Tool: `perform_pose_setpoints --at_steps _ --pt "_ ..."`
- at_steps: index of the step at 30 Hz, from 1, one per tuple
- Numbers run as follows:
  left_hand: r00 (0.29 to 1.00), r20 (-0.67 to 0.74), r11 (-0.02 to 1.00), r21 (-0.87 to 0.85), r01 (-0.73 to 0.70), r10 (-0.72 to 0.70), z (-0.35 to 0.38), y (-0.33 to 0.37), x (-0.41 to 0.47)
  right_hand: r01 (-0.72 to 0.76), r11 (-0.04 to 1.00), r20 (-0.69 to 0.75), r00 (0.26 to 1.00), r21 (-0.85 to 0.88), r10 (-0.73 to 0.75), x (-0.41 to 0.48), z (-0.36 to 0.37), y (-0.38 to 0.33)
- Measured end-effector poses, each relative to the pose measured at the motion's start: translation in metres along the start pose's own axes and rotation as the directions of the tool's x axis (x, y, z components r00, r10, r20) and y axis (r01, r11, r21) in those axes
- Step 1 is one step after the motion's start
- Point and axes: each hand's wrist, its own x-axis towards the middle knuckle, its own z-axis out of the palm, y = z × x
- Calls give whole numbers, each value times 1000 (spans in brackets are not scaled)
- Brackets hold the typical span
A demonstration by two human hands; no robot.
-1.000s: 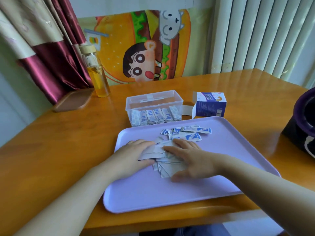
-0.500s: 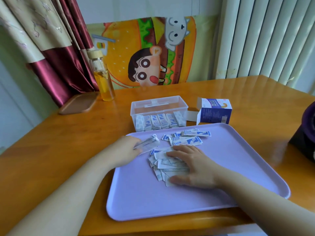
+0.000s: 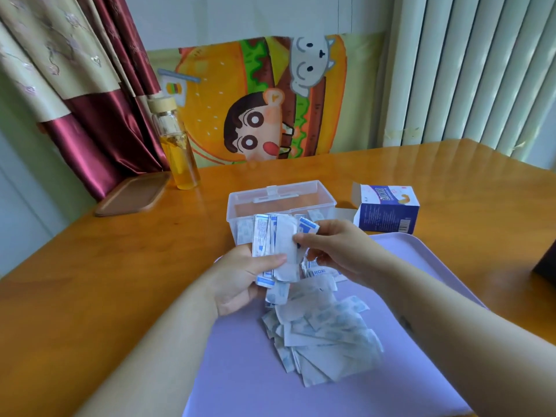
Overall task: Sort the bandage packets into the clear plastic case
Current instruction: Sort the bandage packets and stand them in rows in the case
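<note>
while a fanned bunch of white-and-blue paper bandage packets (image 3: 272, 242) is held upright in the left hand (image 3: 240, 281), its grip is wrapped round the bunch's lower end, with the thumb laid across the front. one blue-printed packet (image 3: 308, 227) at the bunch's top right is pinched by the right hand (image 3: 337, 248), grip narrow, fingertips only. both hands are raised just in front of the clear rectangular plastic case (image 3: 281, 188), which stands on the orange wooden surface (image 3: 120, 266). some packets are seen through its front wall, but the count cannot be told. a loose pile of packets (image 3: 322, 335) lies below the hands on the lavender plastic tray (image 3: 240, 377). a blue cardboard box (image 3: 388, 213) stands to the right of the case.

step judged: the bunch is being squared up before loading. it is best done by turning stray packets to face one way and tapping the edges level. the left grip should be kept firm but not crushing, since thin paper slips and creases easily. the bunch should be lowered upright into the case beside the row already there. much of the task is judged left.
</note>
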Motion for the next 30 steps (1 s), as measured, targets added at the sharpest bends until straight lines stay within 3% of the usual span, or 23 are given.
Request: perform_pose_setpoints --at_steps 7,11,15,17,20,22,26,30 --pt "998 -52 988 -151 22 -30 -10 -12 22 36 998 -83 996 52 -31 24 7 19" --pt "997 -80 964 -264 -25 4 -20 -17 24 126 988 -244 964 89 -101 25 5 24" --pt "991 -103 965 -241 -107 84 -24 -18 23 176 982 -325 935 72 -143 24 0 16" --pt "983 -122 975 -159 -157 139 -23 -19 24 157 984 -250 959 81 -132 21 1 13" --pt "961 -177 975 -27 -221 213 -21 -23 24 -3 996 -15 1000 90 4 14 7 12" --pt "928 -211 952 92 -293 306 -19 -22 22 -111 990 118 988 89 100 10 10 13" --pt "846 -177 844 313 -437 503 -10 -17 15 -255 943 205 956 214 212 9 8 12" --pt "856 -61 805 380 -456 514 -6 -15 12 -377 870 393 887 317 241 5 9 12"
